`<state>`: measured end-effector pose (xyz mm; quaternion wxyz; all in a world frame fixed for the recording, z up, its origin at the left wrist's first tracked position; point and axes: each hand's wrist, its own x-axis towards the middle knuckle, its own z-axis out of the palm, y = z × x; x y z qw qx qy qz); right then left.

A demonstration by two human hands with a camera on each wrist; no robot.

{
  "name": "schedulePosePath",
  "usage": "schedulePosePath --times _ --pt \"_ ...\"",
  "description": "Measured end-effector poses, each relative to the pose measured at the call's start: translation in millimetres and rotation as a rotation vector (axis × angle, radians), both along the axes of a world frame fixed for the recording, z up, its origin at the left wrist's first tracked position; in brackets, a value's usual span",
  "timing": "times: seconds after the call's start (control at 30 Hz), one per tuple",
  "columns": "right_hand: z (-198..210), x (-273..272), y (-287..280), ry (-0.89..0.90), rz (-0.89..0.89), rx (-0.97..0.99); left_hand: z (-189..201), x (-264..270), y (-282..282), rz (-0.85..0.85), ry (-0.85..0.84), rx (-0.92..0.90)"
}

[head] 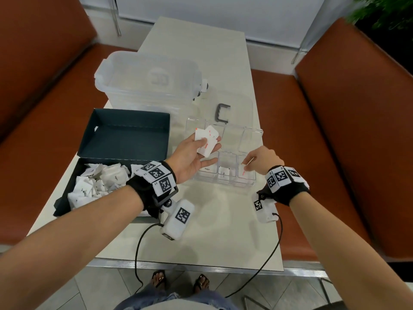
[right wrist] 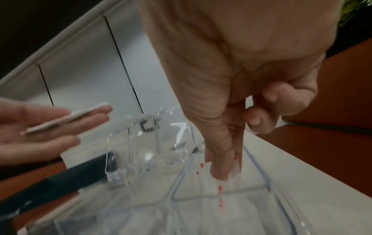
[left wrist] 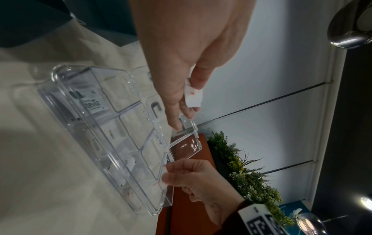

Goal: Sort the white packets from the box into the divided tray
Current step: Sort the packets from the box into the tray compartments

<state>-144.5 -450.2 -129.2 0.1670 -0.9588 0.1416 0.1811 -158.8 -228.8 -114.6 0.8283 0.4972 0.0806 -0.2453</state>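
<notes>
The right hand reaches down into the tray's near right compartment, thumb and forefinger pinching a packet whose lower part blurs behind the clear wall; only its red marks show plainly. The other fingers curl back into the palm. The left hand lies palm up over the tray's left side, thumb pressing a small fan of packets against straight fingers; how many there are cannot be told. These are white squares with red print, one bent upward at a corner.

In the tray's near row, one packet reads "Sugar" and another lies in the middle cell, its print too small to read. The far cells are hard to judge through the glare.

The box sits at the tabletop's near left corner, its lid standing open behind it, with a heap of crumpled white packets inside, partly hidden by the left wrist. A clear bin stands behind it, and a dark C-shaped handle lies just beyond the tray. The tray's right wall is close to the tabletop's right edge; the near tabletop is bare.
</notes>
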Motion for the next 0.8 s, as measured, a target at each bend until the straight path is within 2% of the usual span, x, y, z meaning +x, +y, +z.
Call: schedulePosePath --times 0.13,0.4,0.7,0.8 --pt "-13 2 11 0.018 0.079 -0.173 -1 0 1 0.005 0.017 -0.019" --pt "-35 -5 14 -0.097 0.274 -0.435 -3 0 3 0.013 0.034 -0.044" --pt "-30 -8 12 -0.093 0.247 -0.348 1 -3 2 0.006 0.106 -0.116" --pt "-12 -15 11 -0.231 0.199 -0.309 3 -5 3 0.000 0.156 -0.152"
